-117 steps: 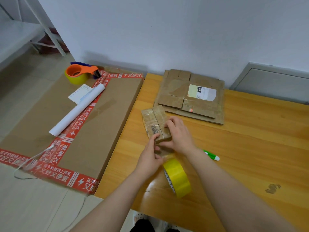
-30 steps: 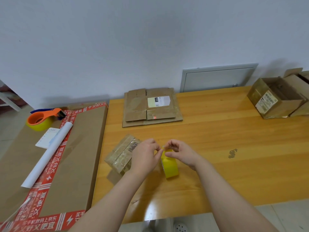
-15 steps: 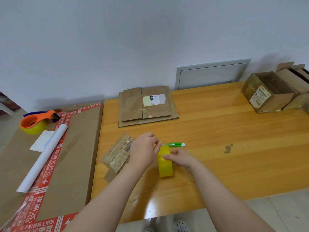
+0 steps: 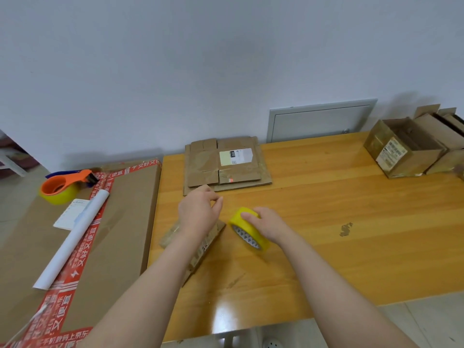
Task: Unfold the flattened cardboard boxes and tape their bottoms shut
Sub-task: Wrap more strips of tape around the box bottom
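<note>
Taping one small box [image 4: 211, 236] seems underway: right hand [image 4: 270, 224] grips tape roll [image 4: 240, 223], left hand [image 4: 198, 212] pinches, contents unclear; flattened stack [image 4: 226, 164] not yet unfolded.

Head view, wide-angle: camera worn on the person's head, above the near edge of the table [image 4: 364, 247]; faces forward and down toward the wall [image 4: 200, 59]; close range, left hand [image 4: 198, 214] and right hand [image 4: 270, 226] at mid-frame, forearms cut by the bottom edge.

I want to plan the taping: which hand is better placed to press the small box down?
Left. The left hand is over the small box; the right hand grips the yellow tape roll.
</note>
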